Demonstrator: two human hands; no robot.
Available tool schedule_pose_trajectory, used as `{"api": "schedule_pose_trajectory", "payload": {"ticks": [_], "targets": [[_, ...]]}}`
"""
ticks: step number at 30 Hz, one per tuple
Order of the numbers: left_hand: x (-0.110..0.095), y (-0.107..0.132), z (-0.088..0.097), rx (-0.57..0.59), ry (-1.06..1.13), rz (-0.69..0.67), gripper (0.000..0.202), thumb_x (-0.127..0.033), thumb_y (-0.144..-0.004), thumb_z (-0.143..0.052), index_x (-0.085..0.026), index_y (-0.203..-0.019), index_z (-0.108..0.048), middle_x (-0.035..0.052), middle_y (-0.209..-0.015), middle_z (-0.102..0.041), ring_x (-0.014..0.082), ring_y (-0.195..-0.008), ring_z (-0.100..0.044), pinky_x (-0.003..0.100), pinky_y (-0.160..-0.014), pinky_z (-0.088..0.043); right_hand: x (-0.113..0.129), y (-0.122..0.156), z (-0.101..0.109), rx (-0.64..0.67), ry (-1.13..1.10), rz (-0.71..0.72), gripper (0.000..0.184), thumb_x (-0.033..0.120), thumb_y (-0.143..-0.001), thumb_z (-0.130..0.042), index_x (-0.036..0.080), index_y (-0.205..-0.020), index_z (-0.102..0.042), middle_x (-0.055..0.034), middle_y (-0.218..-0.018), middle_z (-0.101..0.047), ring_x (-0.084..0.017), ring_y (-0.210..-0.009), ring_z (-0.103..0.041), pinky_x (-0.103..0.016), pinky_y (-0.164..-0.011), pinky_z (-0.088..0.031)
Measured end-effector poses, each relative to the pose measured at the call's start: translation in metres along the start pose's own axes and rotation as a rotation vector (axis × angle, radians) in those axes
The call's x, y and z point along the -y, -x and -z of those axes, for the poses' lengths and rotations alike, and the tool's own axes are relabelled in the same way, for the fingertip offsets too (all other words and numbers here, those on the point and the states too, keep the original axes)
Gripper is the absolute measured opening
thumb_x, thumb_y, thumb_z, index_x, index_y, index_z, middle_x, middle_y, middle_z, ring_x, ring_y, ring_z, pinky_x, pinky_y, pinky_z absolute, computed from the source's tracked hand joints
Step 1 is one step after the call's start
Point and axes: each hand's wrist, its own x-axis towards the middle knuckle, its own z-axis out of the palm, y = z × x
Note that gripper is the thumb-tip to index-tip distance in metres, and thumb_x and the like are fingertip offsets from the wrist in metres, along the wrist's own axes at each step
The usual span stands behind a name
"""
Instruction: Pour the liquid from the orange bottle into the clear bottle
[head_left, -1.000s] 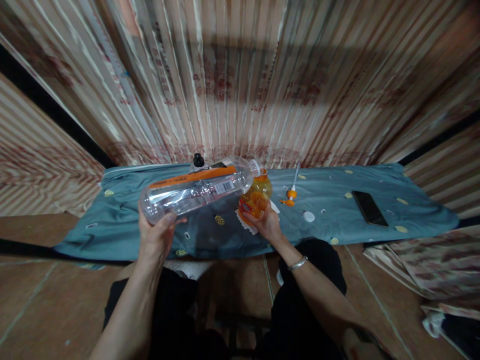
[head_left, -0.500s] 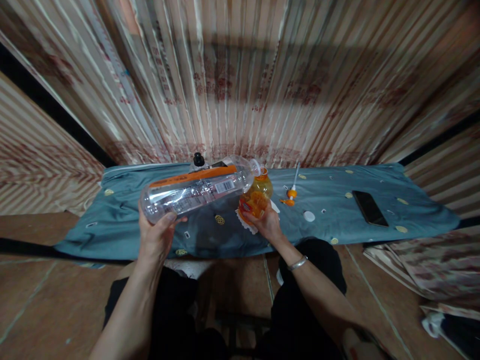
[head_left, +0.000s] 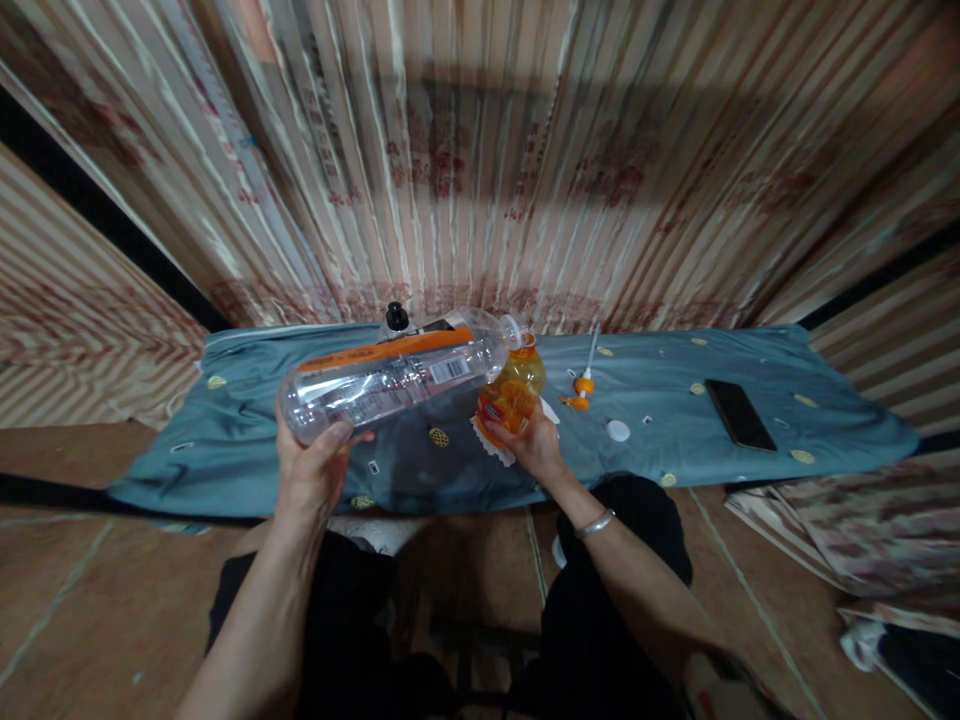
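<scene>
The left hand (head_left: 311, 475) grips the base of a big clear bottle (head_left: 390, 380), tipped almost flat, with its mouth over the small orange bottle (head_left: 514, 392). The right hand (head_left: 534, 448) is wrapped around the orange bottle on the blue cloth (head_left: 225, 440). Nothing has shifted since the earlier frames. The clear bottle's orange label carries a barcode, but its writing is too small to read. A phone (head_left: 739, 415) lies far right.

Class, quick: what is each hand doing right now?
Left hand: closed around the base of the big clear bottle.
Right hand: closed around the small orange bottle.
</scene>
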Motion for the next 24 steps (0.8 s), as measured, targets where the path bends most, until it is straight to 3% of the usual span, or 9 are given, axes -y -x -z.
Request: {"api": "schedule_pose_trajectory", "payload": {"ticks": [5,16,24], "targets": [[-0.0017,0.0005,0.0,0.025,-0.028,0.009,0.07,-0.029,-0.056,-0.092,-0.032,-0.121,-0.065,0.0046,-0.113,-0.073,0.0212,-0.084,-0.069,0.024,-0.053,-0.055,0.0007,-0.0001,-0.0003,-0.002,0.012,-0.011,0.085,0.074,-0.07,-0.081,0.014,-0.128,-0.063,-0.0161,-0.104,-0.082,-0.04,-0.1,-0.079,-0.051,-0.086,-0.063],[-0.0011,0.0003,-0.0001,0.0,0.021,0.016,0.073,-0.028,-0.052,-0.096,-0.029,-0.119,-0.067,0.0028,-0.105,-0.073,0.0187,-0.08,-0.067,0.025,-0.057,-0.057,0.0012,0.0,-0.0009,-0.006,0.033,-0.007,0.082,0.068,-0.071,-0.084,0.014,-0.128,-0.061,-0.0158,-0.103,-0.081,-0.039,-0.098,-0.079,-0.048,-0.085,-0.062],[0.0008,-0.0002,-0.0005,-0.04,0.067,0.019,0.068,-0.026,-0.048,-0.097,-0.027,-0.109,-0.069,0.0023,-0.103,-0.073,0.0169,-0.08,-0.068,0.018,-0.052,-0.053,-0.0011,-0.0003,-0.002,-0.017,-0.016,0.009,0.085,0.075,-0.07,-0.082,0.015,-0.126,-0.063,-0.0152,-0.105,-0.082,-0.038,-0.1,-0.08,-0.048,-0.086,-0.063]]}}
